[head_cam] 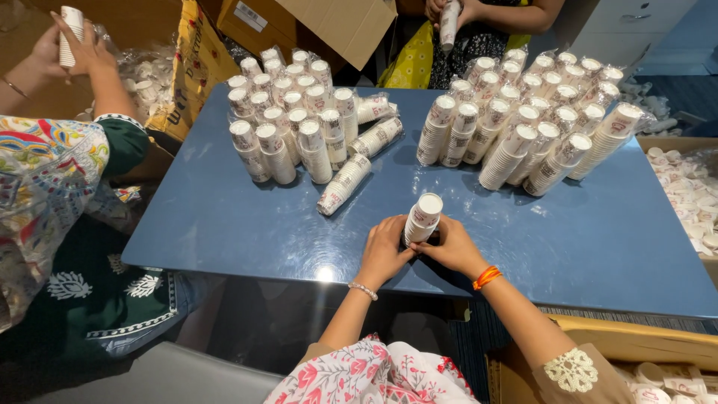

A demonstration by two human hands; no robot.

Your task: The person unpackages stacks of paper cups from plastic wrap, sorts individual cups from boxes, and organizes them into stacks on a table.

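Two hands, my left hand [384, 251] and right hand [451, 245], clasp one upturned stack of paper cups [422, 218] at lower centre of the frame, standing on the blue table [224, 217].

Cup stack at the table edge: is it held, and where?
Yes. Both hands, left and right, grip the cup stack around its lower part, upside down on the table.

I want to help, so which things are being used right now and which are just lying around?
In use:
left hand
right hand
cup stack held upright between them
blue table

Lying about:
wrapped stacks left
wrapped stacks right
cardboard box
loose cups in a box
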